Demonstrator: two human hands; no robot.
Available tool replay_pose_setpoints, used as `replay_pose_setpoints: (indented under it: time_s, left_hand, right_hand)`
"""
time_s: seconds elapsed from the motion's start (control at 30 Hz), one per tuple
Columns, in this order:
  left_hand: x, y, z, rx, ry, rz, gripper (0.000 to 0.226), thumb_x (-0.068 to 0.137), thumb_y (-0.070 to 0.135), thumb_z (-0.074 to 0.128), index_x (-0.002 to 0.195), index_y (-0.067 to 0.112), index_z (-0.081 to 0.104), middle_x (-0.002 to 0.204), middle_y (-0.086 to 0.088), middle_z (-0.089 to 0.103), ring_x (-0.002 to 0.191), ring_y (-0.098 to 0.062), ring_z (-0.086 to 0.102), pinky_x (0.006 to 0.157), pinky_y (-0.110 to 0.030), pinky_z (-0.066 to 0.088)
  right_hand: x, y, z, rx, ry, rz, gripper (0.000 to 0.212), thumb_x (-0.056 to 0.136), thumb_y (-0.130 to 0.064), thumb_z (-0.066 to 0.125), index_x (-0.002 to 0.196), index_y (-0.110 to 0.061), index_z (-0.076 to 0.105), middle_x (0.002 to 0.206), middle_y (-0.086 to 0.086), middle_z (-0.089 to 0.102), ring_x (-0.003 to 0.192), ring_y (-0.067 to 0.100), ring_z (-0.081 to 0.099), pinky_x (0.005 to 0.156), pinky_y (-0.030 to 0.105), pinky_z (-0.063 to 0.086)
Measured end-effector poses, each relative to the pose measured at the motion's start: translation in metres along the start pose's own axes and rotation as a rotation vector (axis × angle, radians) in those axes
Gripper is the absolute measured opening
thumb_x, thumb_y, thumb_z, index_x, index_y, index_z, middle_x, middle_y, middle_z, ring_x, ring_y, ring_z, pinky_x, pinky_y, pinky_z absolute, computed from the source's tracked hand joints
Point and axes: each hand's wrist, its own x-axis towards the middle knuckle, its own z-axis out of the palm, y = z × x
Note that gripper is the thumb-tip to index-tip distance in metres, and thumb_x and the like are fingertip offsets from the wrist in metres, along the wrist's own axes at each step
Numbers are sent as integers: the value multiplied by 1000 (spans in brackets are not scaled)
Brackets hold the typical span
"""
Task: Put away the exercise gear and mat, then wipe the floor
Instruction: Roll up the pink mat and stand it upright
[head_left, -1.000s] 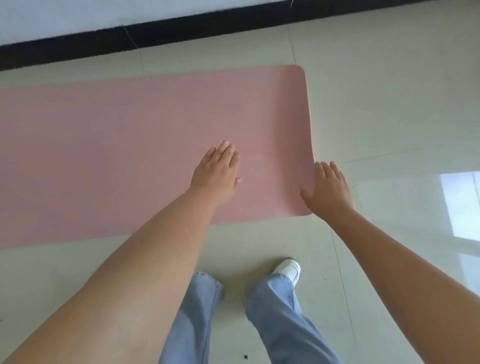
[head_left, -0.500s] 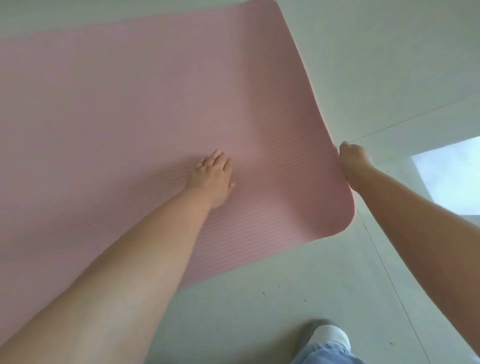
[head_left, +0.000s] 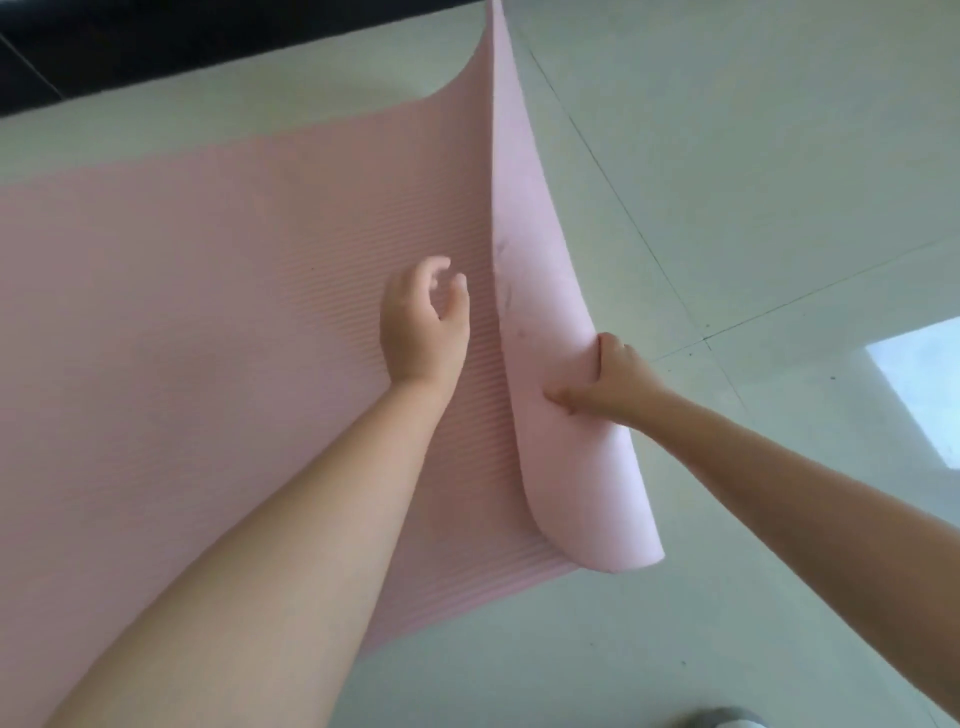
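A pink ribbed exercise mat (head_left: 208, 312) lies flat on the pale tiled floor and fills the left and middle of the view. Its right end (head_left: 540, 291) is lifted and folded over toward the left, showing the smooth, paler underside with a few dark marks. My right hand (head_left: 608, 384) grips that raised end at its edge, fingers wrapped round it. Just left of the fold, my left hand (head_left: 423, 322) hovers over the mat's ribbed top with its fingers curled and apart, holding nothing.
Pale floor tiles (head_left: 753, 182) with dark grout lines spread to the right. A bright patch of light (head_left: 924, 384) lies at the right edge. A black skirting strip (head_left: 156, 47) runs along the far wall. A shoe toe (head_left: 727, 719) shows at the bottom.
My right hand has lifted the mat's right end off the floor and folded it over to the left. My left hand has risen off the mat and curled its fingers.
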Motion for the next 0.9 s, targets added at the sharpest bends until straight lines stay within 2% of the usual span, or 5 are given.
replay_pose_setpoints:
  time_s: [0.13, 0.3, 0.43, 0.57, 0.9]
  left_hand:
    - [2, 0, -9, 100, -303, -89, 28, 92, 18, 55, 116, 4, 62, 110, -9, 62, 96, -21, 59, 88, -25, 42]
    - [-13, -18, -6, -101, -532, -386, 70, 79, 45, 60, 132, 0, 45, 134, -16, 53, 125, -29, 49, 106, -41, 41]
    - [-16, -18, -3, -350, -480, -548, 47, 87, 24, 64, 128, 9, 47, 126, -6, 58, 115, -20, 56, 91, -28, 46]
    - [-16, -20, -5, -459, -397, -567, 45, 89, 11, 61, 131, 7, 44, 110, 0, 55, 99, -13, 53, 79, -23, 45]
    - [-6, -47, -20, -722, -420, -791, 46, 92, -4, 50, 137, 2, 38, 105, -7, 63, 87, -19, 60, 73, -24, 50]
  right_hand:
    - [-27, -11, 34, -186, 145, -101, 77, 82, -37, 66, 139, -8, 23, 131, 16, 35, 121, 35, 41, 98, 38, 38]
    - [-49, -13, 46, -344, 170, -247, 70, 87, -36, 57, 144, -16, 22, 130, 11, 35, 119, 31, 41, 101, 34, 33]
    - [-54, -16, 43, -37, 249, -380, 41, 91, -22, 37, 124, -8, 57, 112, 14, 59, 99, 31, 55, 88, 32, 40]
    - [-50, -14, 38, 219, 287, -299, 25, 92, 2, 43, 107, 1, 64, 102, 18, 67, 82, 20, 56, 58, 4, 39]
    - [-31, -35, 38, 58, -5, -121, 65, 83, -31, 66, 138, -6, 40, 132, 7, 52, 113, 26, 55, 81, 25, 40]
